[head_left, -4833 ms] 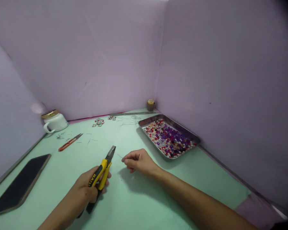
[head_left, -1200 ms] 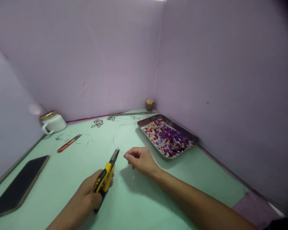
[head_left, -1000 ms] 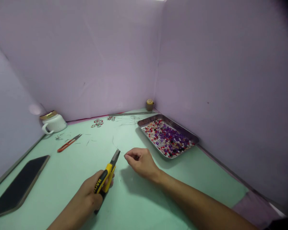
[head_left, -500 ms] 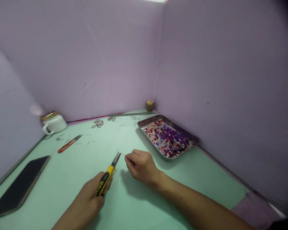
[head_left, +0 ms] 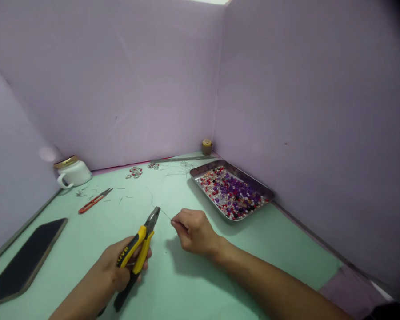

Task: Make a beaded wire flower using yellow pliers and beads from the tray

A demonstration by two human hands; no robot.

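My left hand [head_left: 120, 262] is wrapped round yellow-and-black pliers [head_left: 143, 240], their metal jaws pointing up and away from me. A thin wire [head_left: 166, 215] runs from the jaw tips to the pinched fingertips of my right hand [head_left: 195, 229]. Beyond the jaws a loose end of the wire curves up over the green tabletop. Whether the jaws grip the wire or only touch it, I cannot tell. My right hand's thumb and forefinger are closed on the wire, and its other fingers are curled in.
A metal tray [head_left: 205, 192] of mixed beads stands right of centre. Orange thread snips [head_left: 95, 201] lie at left, near wire scraps. A dark tablet-like slab [head_left: 26, 260], a white mug [head_left: 75, 173], beaded pieces [head_left: 134, 172], a small pot [head_left: 206, 146] and walls [head_left: 303, 133] surround the work area.
The pliers have turned and shifted slightly left, so both handles now show, spread apart. The wire between them and my right hand is more visible. My right hand has hardly moved.
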